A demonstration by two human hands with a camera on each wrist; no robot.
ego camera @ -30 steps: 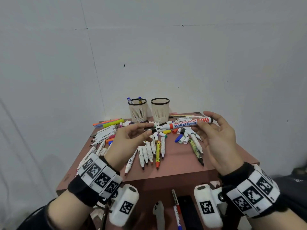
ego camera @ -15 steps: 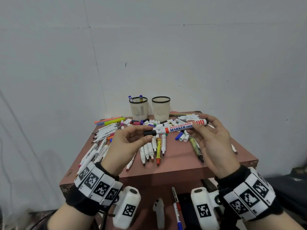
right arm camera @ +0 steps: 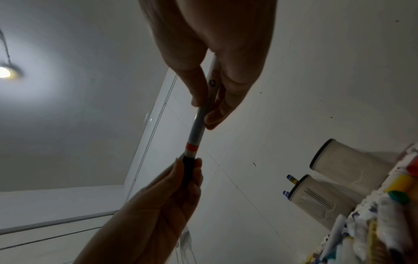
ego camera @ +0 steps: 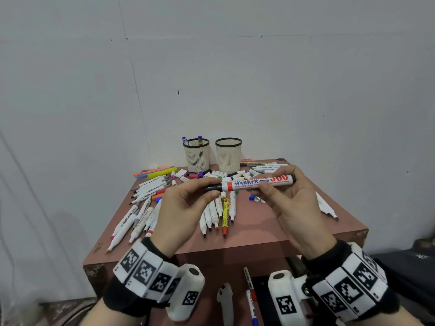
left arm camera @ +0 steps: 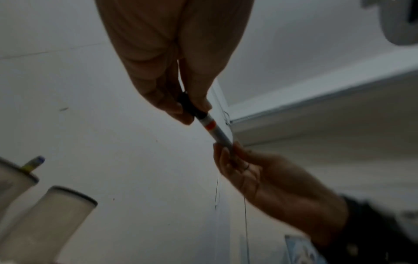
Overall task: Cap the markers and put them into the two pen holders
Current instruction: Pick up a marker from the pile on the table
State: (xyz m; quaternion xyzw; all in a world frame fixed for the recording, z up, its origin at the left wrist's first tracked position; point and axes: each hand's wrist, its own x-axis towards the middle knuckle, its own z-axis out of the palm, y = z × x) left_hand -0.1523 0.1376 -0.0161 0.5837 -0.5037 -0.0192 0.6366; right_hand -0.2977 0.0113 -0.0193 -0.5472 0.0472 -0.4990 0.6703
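A white whiteboard marker with a red band is held level above the table between both hands. My left hand pinches the black cap at the marker's left end, and the cap sits flush against the barrel. My right hand grips the barrel with thumb and fingers. In the wrist views the cap meets the barrel with no gap. Two cream pen holders stand at the back: the left holder has two markers in it, the right holder shows none.
Several uncapped markers and loose caps lie spread over the brown table, with more markers at the left and the right edge. White walls close in behind the holders. A black phone and pens lie below the table's front edge.
The black cap in my left hand has slid further onto the marker's tip, up against the barrel. Both hands have drifted slightly toward me with the marker.
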